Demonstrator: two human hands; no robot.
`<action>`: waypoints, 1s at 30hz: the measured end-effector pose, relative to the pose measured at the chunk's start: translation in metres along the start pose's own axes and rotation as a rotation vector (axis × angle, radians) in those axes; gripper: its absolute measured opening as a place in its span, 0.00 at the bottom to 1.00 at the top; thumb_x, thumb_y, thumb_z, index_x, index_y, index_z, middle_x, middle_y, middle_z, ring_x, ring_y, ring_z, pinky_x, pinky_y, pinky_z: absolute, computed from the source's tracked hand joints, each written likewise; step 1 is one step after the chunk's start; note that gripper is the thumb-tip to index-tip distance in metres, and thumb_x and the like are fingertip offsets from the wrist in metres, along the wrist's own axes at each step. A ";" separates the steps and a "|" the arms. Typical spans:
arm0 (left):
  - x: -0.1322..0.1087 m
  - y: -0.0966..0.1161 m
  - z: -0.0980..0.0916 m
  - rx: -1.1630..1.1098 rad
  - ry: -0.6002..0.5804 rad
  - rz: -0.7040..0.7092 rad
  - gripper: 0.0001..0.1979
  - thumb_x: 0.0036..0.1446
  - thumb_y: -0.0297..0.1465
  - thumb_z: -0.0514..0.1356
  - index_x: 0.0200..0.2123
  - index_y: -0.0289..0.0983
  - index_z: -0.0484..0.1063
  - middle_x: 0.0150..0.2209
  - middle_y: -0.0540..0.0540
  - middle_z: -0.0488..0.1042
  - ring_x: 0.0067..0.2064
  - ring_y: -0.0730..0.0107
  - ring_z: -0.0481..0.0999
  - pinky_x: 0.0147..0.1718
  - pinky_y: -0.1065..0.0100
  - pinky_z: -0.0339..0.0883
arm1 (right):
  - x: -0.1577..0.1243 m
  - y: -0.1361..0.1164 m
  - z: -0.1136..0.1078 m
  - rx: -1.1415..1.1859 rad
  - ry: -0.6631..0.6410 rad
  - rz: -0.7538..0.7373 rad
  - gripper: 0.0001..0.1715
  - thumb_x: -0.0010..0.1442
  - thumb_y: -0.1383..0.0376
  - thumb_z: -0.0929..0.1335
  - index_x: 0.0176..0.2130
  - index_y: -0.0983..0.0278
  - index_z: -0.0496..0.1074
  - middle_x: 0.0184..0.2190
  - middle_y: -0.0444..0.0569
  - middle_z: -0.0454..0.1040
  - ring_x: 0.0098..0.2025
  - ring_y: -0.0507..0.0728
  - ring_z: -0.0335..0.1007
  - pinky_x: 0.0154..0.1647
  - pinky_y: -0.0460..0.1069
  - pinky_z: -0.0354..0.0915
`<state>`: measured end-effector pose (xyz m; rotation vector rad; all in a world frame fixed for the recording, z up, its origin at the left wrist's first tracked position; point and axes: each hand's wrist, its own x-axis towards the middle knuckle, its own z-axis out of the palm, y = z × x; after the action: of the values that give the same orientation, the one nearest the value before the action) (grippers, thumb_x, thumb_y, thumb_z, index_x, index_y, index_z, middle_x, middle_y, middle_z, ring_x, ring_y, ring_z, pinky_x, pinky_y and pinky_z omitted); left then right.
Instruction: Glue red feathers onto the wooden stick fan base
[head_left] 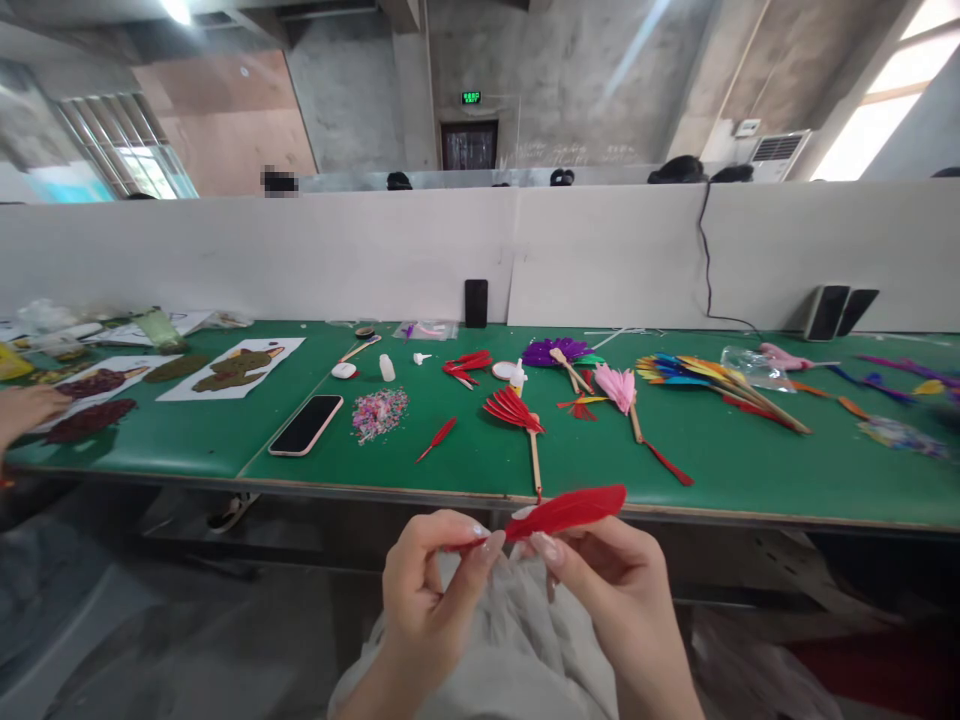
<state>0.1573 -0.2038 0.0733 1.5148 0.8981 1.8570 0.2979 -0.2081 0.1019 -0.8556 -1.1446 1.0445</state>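
Observation:
Over my lap, just in front of the table edge, both hands hold one red feather (577, 510). My left hand (435, 575) pinches its thin quill end between thumb and fingers. Thumb and fingers of my right hand (611, 580) close on the lower part of its vane, whose rounded tip points right. Straight ahead on the table lies a fan of red feathers (514, 408) on a wooden stick handle. A single red feather (437, 438) rests to its left, and more red feathers (469, 366) lie farther back. A small glue bottle (517, 376) stands behind the fan.
On the green table (390, 465) lie a phone (307, 425), colourful beads (379, 414), a pink feather fan (616, 388), a purple one (555, 352) and multicoloured feathers with sticks (697, 380). Another person's hand (30, 410) is at far left. A white partition (337, 260) runs behind.

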 end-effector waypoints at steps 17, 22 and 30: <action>-0.001 0.002 0.003 -0.040 -0.049 0.076 0.11 0.53 0.20 0.62 0.36 0.40 0.70 0.28 0.52 0.74 0.30 0.73 0.76 0.24 0.75 0.70 | 0.005 -0.001 -0.007 -0.075 0.011 -0.087 0.05 0.53 0.66 0.73 0.25 0.60 0.79 0.20 0.45 0.78 0.22 0.52 0.72 0.17 0.42 0.61; 0.009 0.007 -0.001 -0.147 0.077 0.052 0.07 0.57 0.21 0.59 0.35 0.40 0.67 0.24 0.55 0.71 0.22 0.77 0.72 0.20 0.75 0.70 | 0.018 0.005 -0.028 0.114 0.277 -0.092 0.03 0.52 0.64 0.74 0.29 0.61 0.79 0.21 0.45 0.77 0.19 0.49 0.68 0.15 0.42 0.58; 0.016 0.001 -0.001 -0.137 0.137 -0.176 0.05 0.56 0.28 0.62 0.31 0.38 0.67 0.20 0.56 0.68 0.19 0.79 0.69 0.20 0.77 0.66 | 0.047 0.014 -0.056 0.220 0.498 -0.092 0.08 0.48 0.63 0.76 0.30 0.64 0.79 0.26 0.46 0.78 0.27 0.50 0.75 0.22 0.41 0.66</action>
<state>0.1531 -0.1918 0.0839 1.1991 0.9156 1.8695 0.3534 -0.1600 0.0902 -0.8183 -0.6300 0.8025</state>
